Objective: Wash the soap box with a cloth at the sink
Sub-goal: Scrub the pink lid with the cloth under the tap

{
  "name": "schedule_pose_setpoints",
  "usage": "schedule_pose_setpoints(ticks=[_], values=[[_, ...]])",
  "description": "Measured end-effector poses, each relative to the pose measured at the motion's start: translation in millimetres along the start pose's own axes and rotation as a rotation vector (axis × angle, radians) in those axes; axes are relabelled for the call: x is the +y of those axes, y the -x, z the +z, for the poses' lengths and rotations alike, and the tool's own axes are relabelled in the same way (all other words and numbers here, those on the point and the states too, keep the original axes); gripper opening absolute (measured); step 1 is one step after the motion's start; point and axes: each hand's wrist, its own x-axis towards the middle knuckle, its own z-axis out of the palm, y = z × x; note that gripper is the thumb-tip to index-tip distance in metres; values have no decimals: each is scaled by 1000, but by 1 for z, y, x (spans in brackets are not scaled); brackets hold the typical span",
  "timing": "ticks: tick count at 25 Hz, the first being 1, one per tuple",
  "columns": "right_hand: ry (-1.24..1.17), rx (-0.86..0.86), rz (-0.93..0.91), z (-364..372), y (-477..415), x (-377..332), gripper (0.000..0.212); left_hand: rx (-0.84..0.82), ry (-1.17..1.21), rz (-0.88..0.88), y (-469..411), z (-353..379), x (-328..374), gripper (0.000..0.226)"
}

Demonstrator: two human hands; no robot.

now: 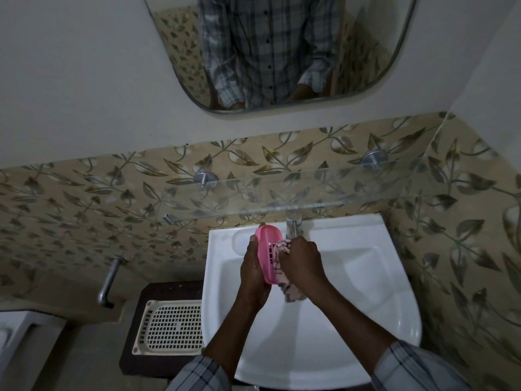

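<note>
A mirror (282, 52) is hung on the wall above a white sink (366, 277), and a glass shelf (282, 193) is fixed between them. A perforated tray (172, 325) is seen left of the sink. Over the basin, the left hand (253, 269) is wrapped, fingers curled, round the pink soap box (267, 246), which is held on edge. A checked cloth (291, 292) is gripped in the right hand (303, 263), fingers bunched, and pressed against the box just below the tap (293, 224).
</note>
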Motion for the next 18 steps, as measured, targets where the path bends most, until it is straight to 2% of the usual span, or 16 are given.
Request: schedule_pose_setpoints(ticks=[2,4,5,6,7,9,10,12,14,15,16,18], values=[[-246,-120,131,-2,-2,4,11,51,-49,49,-4,-4,2,61],[-713,-293,290,-14,4,3,9,27,-77,33,-7,-7,8,58],[-906,-298,325,-21,4,6,13,-8,-110,28,-8,-8,13,57],[-1003,-232,314,-29,-1,9,16,-55,-144,29,-8,-8,16,57],[-969,-127,253,-36,-7,10,16,-99,-202,34,-7,-7,17,56],[-633,104,6,-47,-12,14,15,-101,-268,44,-4,-6,13,54],[-475,164,-137,-48,-6,10,19,-88,-254,32,-2,-6,11,52],[-299,111,-348,-34,11,14,37,-79,-235,39,0,-5,9,50],[-299,-38,-422,-8,27,19,45,-58,-238,46,3,-1,7,43],[-273,-48,-457,0,34,15,49,-53,-229,37,4,0,5,40],[-217,-9,-487,8,34,16,50,-60,-220,34,6,-1,3,40],[-346,134,-352,4,23,14,45,-103,-203,43,8,-7,1,47]])
